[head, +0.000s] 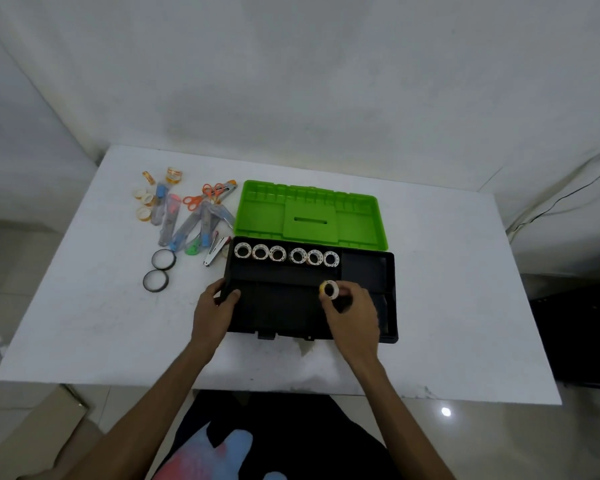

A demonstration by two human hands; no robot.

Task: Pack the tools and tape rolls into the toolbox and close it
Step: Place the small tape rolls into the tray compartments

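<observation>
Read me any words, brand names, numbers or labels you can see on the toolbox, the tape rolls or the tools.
None can be read.
Toolbox lid: plain green moulding, no lettering visible.
Black toolbox tray: no marking visible.
Tape roll in the right hand: printing, if any, too small to tell.
Packaged tools on the table: packaging too blurred to read.

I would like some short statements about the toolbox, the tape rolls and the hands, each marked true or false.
1. The green lid of the toolbox is open. True.
2. The right hand holds a pair of scissors. False: it holds a small tape roll.
3. Six tape rolls stand in a row in the back compartment. True.
4. The left hand is picking up the orange scissors. False: it grips the left edge of the toolbox.
5. The two black tape rolls lie inside the toolbox. False: they lie on the table, to its left.
</observation>
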